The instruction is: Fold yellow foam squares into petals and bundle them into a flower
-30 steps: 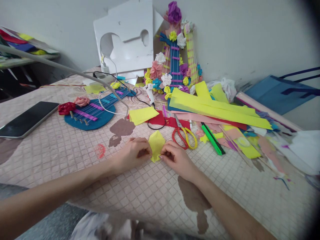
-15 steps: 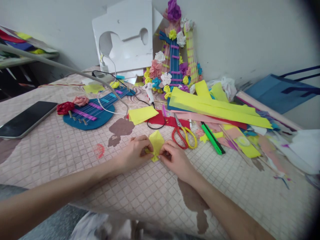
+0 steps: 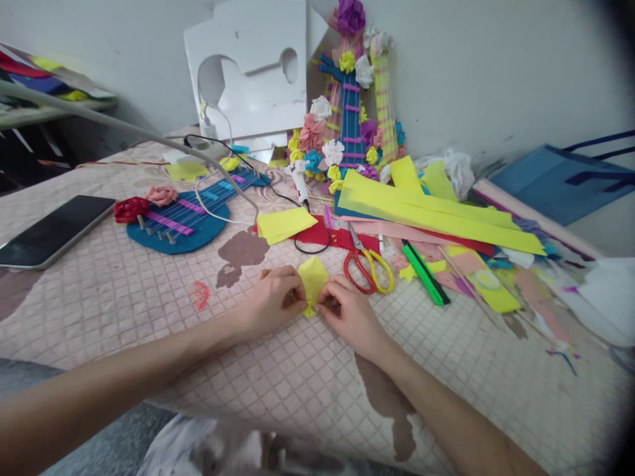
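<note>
A small piece of yellow crepe paper [image 3: 313, 279] is held upright between my two hands, gathered at its lower end. My left hand [image 3: 279, 295] pinches its lower left edge with thumb and forefinger. On the other side, my right hand [image 3: 350, 311] pinches the lower right edge, fingers curled. Just behind the paper lie folded yellow sheets [image 3: 285, 225] and a red strip [image 3: 315, 231]. Scissors [image 3: 368, 268] with one red and one yellow handle rest to the right of my right hand, with a green craft knife [image 3: 424, 272] beyond them.
A blue guitar-shaped craft [image 3: 198, 225] and a phone [image 3: 54, 231] lie at the left. A white glue gun [image 3: 299, 180] stands behind, its cord crossing the table. Paper-flower guitars [image 3: 352, 125] lean on the wall. Yellow strips [image 3: 436, 211] and scraps cover the right side.
The left fingers have shifted slightly inward at the paper's lower edge; both hands still pinch it. The whole view has moved a little.
</note>
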Available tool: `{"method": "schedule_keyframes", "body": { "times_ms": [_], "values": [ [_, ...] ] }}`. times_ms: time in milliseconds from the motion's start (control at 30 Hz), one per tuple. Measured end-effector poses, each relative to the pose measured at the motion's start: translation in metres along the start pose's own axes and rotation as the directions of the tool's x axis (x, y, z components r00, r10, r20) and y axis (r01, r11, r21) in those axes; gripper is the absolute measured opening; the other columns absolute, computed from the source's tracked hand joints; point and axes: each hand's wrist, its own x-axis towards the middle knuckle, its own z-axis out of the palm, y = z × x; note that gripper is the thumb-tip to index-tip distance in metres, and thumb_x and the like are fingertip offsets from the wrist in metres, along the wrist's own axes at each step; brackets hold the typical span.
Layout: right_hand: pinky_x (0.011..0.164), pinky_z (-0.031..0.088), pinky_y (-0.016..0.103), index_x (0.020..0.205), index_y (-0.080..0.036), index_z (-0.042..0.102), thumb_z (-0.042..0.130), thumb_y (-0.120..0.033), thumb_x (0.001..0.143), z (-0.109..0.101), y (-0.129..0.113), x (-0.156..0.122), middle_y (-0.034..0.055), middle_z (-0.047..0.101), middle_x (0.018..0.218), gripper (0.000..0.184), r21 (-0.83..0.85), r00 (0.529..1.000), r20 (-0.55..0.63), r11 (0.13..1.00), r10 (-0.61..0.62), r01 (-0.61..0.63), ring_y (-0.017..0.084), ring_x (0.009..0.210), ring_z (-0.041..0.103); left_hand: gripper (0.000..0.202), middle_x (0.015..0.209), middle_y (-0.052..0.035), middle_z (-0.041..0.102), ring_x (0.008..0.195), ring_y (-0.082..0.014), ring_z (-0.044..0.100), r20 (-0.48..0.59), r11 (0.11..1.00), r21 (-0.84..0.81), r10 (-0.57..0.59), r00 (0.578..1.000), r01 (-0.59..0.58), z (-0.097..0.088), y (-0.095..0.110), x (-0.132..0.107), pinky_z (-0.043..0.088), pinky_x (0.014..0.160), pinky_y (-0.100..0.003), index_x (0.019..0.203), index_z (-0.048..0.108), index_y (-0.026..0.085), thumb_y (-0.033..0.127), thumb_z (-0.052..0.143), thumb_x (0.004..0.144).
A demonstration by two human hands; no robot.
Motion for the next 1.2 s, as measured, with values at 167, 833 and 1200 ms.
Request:
{"method": "schedule_keyframes", "body": {
  "times_ms": [167,833,1200],
  "values": [
    [0.067,0.042,0.027,0.077,-0.020,0.050,0.060,-0.008,0.076,0.001,-0.001,0.000,0.0008,0.052,0.083,0.016,0.002,1.000,-0.015,1.000,0.004,-0.004,0.016,0.079,0.052,0.006,0.081,-0.0019,0.061,0.079,-0.0158,0.057,-0.033,1.000,0.008,-0.017,0.999,0.017,0.002,0.000,-0.001,0.038,0.074,-0.030,0.073,0.060,0.016,0.011,0.059,0.072],
    [0.074,0.044,0.025,0.081,-0.020,0.058,0.060,-0.009,0.078,-0.023,0.003,-0.003,0.0013,0.048,0.098,0.012,0.227,0.968,0.246,0.974,-0.044,-0.013,0.013,0.088,0.053,0.002,0.098,-0.0053,0.055,0.090,-0.0173,0.055,0.127,0.987,-0.139,0.104,0.986,-0.087,-0.012,-0.011,-0.005,0.043,0.079,-0.030,0.078,0.061,0.016,0.017,0.059,0.077],
    [0.064,0.042,0.025,0.073,-0.018,0.053,0.063,-0.007,0.074,-0.007,-0.002,0.000,-0.0003,0.049,0.084,0.015,0.087,0.998,0.063,0.995,0.031,-0.037,0.013,0.074,0.051,0.006,0.091,-0.0025,0.058,0.087,-0.0180,0.056,0.084,0.999,-0.029,0.037,0.996,-0.035,-0.008,-0.006,-0.003,0.038,0.086,-0.036,0.076,0.058,0.016,0.016,0.063,0.073]
  ]
}}
